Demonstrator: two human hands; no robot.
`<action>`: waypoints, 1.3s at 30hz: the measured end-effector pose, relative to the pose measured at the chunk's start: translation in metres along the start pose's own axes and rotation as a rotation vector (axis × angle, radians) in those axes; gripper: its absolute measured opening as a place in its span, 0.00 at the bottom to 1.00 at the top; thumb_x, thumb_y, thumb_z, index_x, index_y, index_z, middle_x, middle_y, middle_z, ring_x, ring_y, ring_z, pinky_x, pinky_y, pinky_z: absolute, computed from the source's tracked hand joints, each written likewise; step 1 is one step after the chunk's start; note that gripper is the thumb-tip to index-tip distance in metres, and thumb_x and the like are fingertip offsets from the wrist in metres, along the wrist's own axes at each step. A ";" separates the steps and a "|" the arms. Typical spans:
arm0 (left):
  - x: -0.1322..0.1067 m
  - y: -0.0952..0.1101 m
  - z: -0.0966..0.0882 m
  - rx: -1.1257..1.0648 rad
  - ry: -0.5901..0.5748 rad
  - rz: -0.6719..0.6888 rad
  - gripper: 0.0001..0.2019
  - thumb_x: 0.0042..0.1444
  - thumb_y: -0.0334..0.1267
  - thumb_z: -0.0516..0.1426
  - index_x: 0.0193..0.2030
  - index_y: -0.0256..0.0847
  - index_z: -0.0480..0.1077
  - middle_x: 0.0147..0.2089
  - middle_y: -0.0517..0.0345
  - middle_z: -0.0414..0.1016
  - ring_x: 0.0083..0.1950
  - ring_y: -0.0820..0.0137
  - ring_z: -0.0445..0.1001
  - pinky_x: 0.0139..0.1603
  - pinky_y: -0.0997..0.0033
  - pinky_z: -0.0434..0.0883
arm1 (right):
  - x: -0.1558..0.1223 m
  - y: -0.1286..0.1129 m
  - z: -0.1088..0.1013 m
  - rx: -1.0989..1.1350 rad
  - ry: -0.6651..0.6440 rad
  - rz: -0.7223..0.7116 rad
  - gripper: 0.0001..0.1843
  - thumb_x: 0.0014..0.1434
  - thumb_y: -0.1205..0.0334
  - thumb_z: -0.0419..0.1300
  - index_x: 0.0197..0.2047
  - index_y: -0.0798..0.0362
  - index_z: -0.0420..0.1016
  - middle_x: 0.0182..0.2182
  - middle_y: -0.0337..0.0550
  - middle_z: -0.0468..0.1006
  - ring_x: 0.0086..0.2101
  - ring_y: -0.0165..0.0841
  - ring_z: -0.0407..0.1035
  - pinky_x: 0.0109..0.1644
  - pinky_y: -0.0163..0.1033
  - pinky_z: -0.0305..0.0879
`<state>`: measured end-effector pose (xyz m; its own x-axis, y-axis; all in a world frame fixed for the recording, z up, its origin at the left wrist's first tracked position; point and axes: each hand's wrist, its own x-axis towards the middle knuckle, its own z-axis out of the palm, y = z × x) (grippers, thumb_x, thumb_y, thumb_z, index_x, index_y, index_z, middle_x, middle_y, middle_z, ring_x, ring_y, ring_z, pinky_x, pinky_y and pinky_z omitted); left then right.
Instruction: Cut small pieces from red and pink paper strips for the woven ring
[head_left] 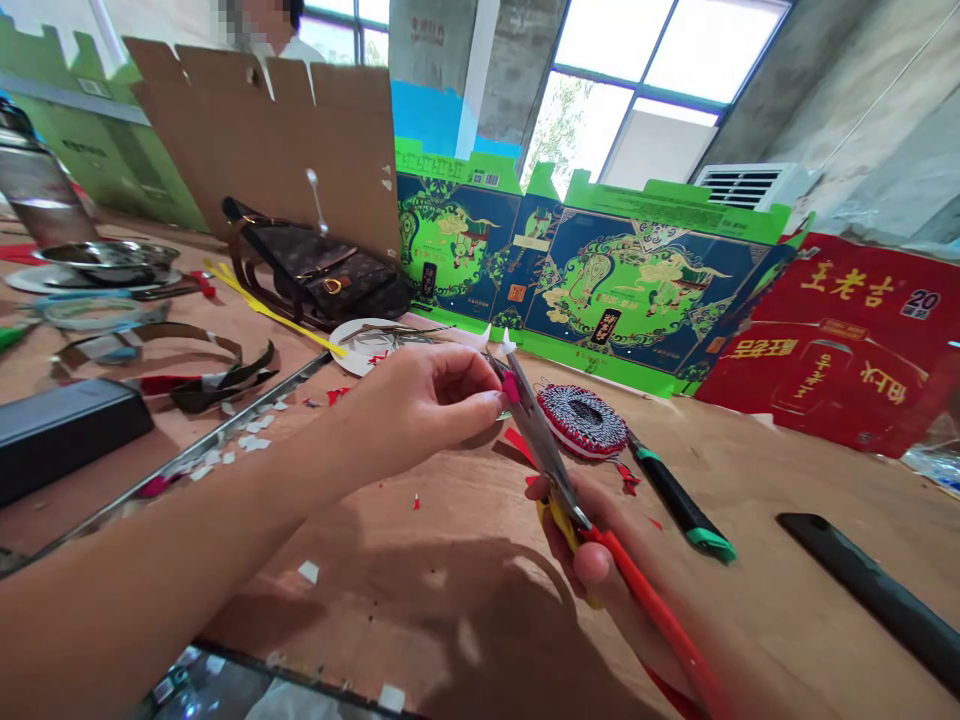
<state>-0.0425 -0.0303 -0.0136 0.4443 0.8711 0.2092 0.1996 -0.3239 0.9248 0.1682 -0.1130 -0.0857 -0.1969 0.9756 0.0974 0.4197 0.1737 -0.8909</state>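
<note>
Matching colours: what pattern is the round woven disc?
The disc has red-and-white stripes around a dark centre, head view.

A plywood table [780, 520] carries everything here. On it lie a woven red-and-white disc [582, 420], a craft knife [679, 500] just beside it, and a black strip [874, 595] further right. To the left are a steel ruler [225, 432] with white scraps [251, 438] beside it, a paper plate [358, 347], a handbag [315, 270] and a black power bank [64, 440].

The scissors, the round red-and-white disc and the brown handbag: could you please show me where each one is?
Scissors [534, 437]: head view, on the metal blade.
Round red-and-white disc [582, 420]: head view, on its dark centre.
Brown handbag [315, 270]: head view, on the front flap.
</note>
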 end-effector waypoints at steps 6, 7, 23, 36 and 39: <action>-0.004 0.006 0.002 0.021 0.028 -0.011 0.06 0.55 0.36 0.60 0.29 0.39 0.70 0.24 0.66 0.70 0.23 0.79 0.63 0.23 0.79 0.58 | -0.001 -0.013 -0.004 0.014 -0.012 0.050 0.43 0.49 0.19 0.51 0.47 0.49 0.72 0.25 0.36 0.61 0.23 0.29 0.52 0.27 0.37 0.47; -0.003 0.005 0.001 0.026 0.023 -0.004 0.06 0.54 0.37 0.60 0.29 0.39 0.70 0.24 0.66 0.70 0.23 0.78 0.64 0.23 0.79 0.58 | -0.001 -0.014 -0.005 0.016 -0.011 0.048 0.43 0.49 0.18 0.51 0.47 0.48 0.72 0.24 0.36 0.61 0.23 0.29 0.51 0.27 0.38 0.46; 0.002 -0.003 -0.001 0.077 -0.019 0.020 0.09 0.56 0.43 0.58 0.33 0.40 0.74 0.26 0.63 0.72 0.27 0.74 0.69 0.26 0.77 0.62 | 0.000 -0.009 -0.006 0.043 -0.019 -0.020 0.39 0.51 0.20 0.51 0.46 0.47 0.70 0.21 0.33 0.62 0.19 0.27 0.50 0.23 0.37 0.42; 0.003 -0.003 0.001 0.006 0.002 0.015 0.06 0.54 0.39 0.58 0.30 0.39 0.72 0.25 0.63 0.71 0.27 0.75 0.68 0.26 0.77 0.63 | -0.003 -0.019 -0.005 -0.007 -0.009 -0.011 0.37 0.55 0.22 0.48 0.45 0.48 0.69 0.22 0.34 0.61 0.21 0.28 0.50 0.24 0.38 0.44; 0.003 -0.002 0.001 -0.001 0.000 0.012 0.06 0.53 0.39 0.58 0.30 0.39 0.72 0.25 0.64 0.70 0.25 0.75 0.67 0.25 0.78 0.61 | -0.004 -0.017 -0.004 0.023 -0.009 0.014 0.38 0.54 0.21 0.49 0.45 0.48 0.70 0.22 0.34 0.59 0.20 0.27 0.50 0.23 0.37 0.42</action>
<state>-0.0405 -0.0276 -0.0151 0.4463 0.8673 0.2204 0.1930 -0.3338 0.9227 0.1651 -0.1195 -0.0688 -0.1993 0.9766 0.0810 0.4024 0.1569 -0.9019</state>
